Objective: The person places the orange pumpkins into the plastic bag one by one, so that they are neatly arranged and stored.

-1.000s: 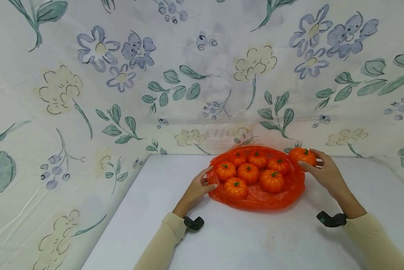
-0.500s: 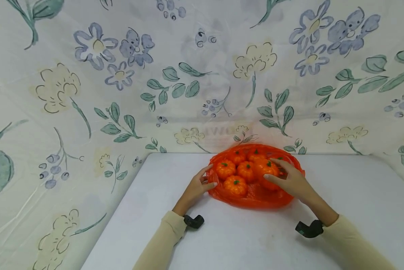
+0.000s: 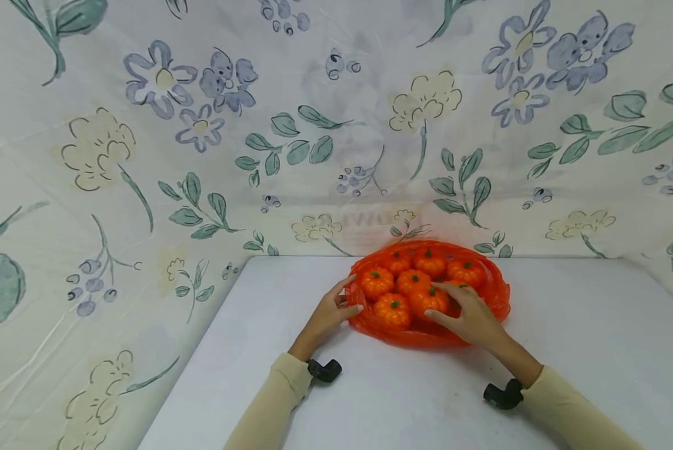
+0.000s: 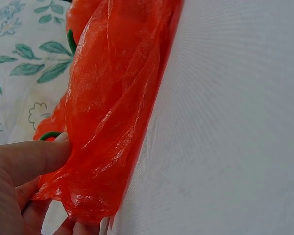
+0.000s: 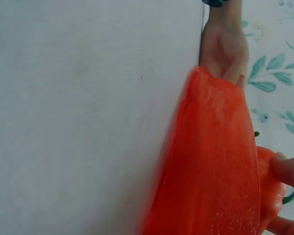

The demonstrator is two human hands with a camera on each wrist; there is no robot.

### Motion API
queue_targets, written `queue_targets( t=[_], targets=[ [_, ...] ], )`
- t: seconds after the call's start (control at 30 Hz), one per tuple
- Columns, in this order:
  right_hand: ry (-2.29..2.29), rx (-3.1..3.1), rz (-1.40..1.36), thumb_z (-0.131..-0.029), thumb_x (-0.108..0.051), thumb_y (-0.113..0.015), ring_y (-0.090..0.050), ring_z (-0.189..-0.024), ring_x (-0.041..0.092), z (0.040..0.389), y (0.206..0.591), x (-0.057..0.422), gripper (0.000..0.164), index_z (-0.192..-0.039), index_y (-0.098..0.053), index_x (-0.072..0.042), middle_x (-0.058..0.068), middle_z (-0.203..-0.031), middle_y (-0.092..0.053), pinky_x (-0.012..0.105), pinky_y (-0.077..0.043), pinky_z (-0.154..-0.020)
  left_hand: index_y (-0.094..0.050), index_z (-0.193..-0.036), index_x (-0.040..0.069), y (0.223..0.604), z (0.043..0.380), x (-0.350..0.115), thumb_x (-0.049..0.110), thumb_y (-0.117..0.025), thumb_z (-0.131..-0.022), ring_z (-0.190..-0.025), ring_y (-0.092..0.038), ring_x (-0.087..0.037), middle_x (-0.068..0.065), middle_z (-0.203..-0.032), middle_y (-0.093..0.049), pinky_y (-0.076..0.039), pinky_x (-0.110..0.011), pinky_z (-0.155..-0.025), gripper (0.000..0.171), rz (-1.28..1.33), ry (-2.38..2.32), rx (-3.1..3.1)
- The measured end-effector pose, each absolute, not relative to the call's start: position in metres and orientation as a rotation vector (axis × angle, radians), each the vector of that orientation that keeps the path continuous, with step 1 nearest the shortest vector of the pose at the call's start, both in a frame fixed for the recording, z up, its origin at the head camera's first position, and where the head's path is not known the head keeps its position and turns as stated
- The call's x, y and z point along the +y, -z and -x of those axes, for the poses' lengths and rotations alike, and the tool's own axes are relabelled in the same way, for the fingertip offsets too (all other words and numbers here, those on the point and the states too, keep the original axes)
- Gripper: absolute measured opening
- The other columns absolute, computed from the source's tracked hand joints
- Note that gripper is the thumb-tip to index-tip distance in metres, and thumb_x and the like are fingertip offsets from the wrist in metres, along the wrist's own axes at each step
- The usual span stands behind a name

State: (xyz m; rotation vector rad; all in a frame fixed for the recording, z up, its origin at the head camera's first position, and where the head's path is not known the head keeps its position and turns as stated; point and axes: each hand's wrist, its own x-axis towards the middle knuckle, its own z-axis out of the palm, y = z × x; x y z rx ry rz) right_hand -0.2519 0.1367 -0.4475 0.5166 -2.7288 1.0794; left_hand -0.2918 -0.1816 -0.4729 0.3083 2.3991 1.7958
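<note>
Several small orange pumpkins with green stems, one of them a pumpkin (image 3: 377, 283) at the left, lie in an open red plastic bag (image 3: 381, 331) on the white table. My right hand (image 3: 474, 315) grips a pumpkin (image 3: 426, 302) between thumb and fingers at the front of the group; in the right wrist view that pumpkin (image 5: 269, 183) shows behind the bag's side. At the bag's left edge, my left hand (image 3: 326, 317) pinches the rim, and the left wrist view shows its thumb (image 4: 44, 157) against the red plastic (image 4: 108, 107). One pumpkin behind my right hand is partly hidden.
The white table (image 3: 246, 325) extends to both sides and in front of the bag. A flower-patterned cloth (image 3: 314, 156) hangs behind the table and along its left side. Each wrist carries a dark camera mount, such as the right mount (image 3: 503, 395).
My right hand has carried its pumpkin from beyond the bag's right edge leftward and down among the others. The left hand stays at the bag's left rim.
</note>
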Motion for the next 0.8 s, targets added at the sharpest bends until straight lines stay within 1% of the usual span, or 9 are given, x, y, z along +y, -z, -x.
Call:
queue_targets(
  t=[0.07,0.17,0.3,0.4,0.63,0.8],
  targets=[
    [-1.047,-2.739,-0.522,-0.086,-0.041,-0.076,-0.048,-0.124,0.041,0.2512,0.4482,0.1386,0.066,-0.14,-0.056,-0.01,0.017,-0.139,-0.058,0.065,-0.046,-0.099,-0.038,-0.155,0.022,0.4732,0.2918,-0.1807,0.018,-0.071,-0.092,-0.12,-0.057,-0.03,-0.017,-0.148,-0.048,-0.055,-0.041,-0.095,0.071,-0.32,-1.8,2.391],
    [-0.99,-2.755,-0.563,-0.086,-0.036,-0.078,-0.047,-0.122,0.041,0.2508,0.448,0.1405,0.065,-0.139,-0.056,-0.006,0.019,-0.137,-0.059,0.061,-0.048,-0.098,-0.038,-0.155,0.021,0.4734,0.2918,-0.1804,0.017,-0.071,-0.092,-0.119,-0.057,-0.029,-0.017,-0.145,-0.05,-0.056,-0.038,-0.094,0.071,-0.335,-1.8,2.401],
    [-0.92,-2.765,-0.627,-0.086,-0.033,-0.078,-0.047,-0.121,0.042,0.2503,0.4481,0.1409,0.063,-0.136,-0.057,-0.001,0.02,-0.134,-0.061,0.059,-0.049,-0.096,-0.04,-0.154,0.023,0.4736,0.2915,-0.1804,0.017,-0.072,-0.091,-0.116,-0.058,-0.027,-0.015,-0.139,-0.053,-0.056,-0.035,-0.092,0.071,-0.336,-1.801,2.415],
    [-0.843,-2.754,-0.675,-0.084,-0.034,-0.08,-0.046,-0.118,0.041,0.2501,0.4497,0.1407,0.063,-0.134,-0.058,-0.002,0.019,-0.131,-0.063,0.057,-0.05,-0.094,-0.04,-0.153,0.024,0.4735,0.2925,-0.1805,0.016,-0.072,-0.09,-0.116,-0.058,-0.028,-0.015,-0.14,-0.053,-0.056,-0.035,-0.091,0.071,-0.329,-1.808,2.406],
    [-0.701,-2.73,-0.706,-0.08,-0.037,-0.083,-0.048,-0.111,0.033,0.2487,0.4542,0.14,0.064,-0.132,-0.06,-0.006,0.015,-0.128,-0.067,0.048,-0.05,-0.09,-0.04,-0.154,0.026,0.4748,0.2937,-0.1802,0.018,-0.072,-0.09,-0.117,-0.058,-0.028,-0.015,-0.142,-0.052,-0.056,-0.036,-0.092,0.072,-0.307,-1.792,2.409],
    [-0.622,-2.752,-0.698,-0.079,-0.037,-0.084,-0.05,-0.112,0.035,0.2489,0.4563,0.1395,0.065,-0.132,-0.061,-0.008,0.015,-0.129,-0.067,0.05,-0.049,-0.092,-0.041,-0.153,0.028,0.4737,0.2925,-0.18,0.018,-0.073,-0.09,-0.117,-0.057,-0.028,-0.013,-0.142,-0.052,-0.056,-0.036,-0.093,0.071,-0.291,-1.786,2.418]
  ],
)
